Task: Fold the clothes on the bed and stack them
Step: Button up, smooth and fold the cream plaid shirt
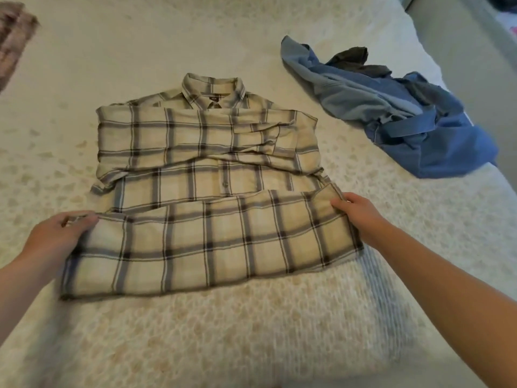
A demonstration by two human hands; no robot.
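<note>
— So where do we stand with the plaid shirt (pixel 207 189)?

— We have it lying flat on the bed (pixel 251 331), roughly midway across, collar toward the far edge and hem toward the near edge where we stand. Both sleeves are crossed over the chest, which keeps them inside the outline so the finished fold stays a tidy rectangle.

— And our hands?

— Our left hand (pixel 60 236) pinches the left corner of the hem end, fingers curled round the cloth. Our right hand (pixel 356 212) does the same at the right corner. Each grip is closed on the plaid shirt, one per corner, so the edge stays stretched straight between them and goes over level, not sagging in the middle.

— The bottom section looks doubled over already.

— It does seem turned up toward the collar; we judge this to be the lengthwise fold in progress, with the stacking yet to come.

— What about the rest?

— The blue clothes (pixel 391 107) lie in an unfolded heap near the right edge of the bed, well apart from the shirt, with something dark grey tangled in. They are out of the way, which leaves us flat room for folding. A brownish cloth (pixel 14 37) sits at the far left corner; we cannot tell what it is.
</note>
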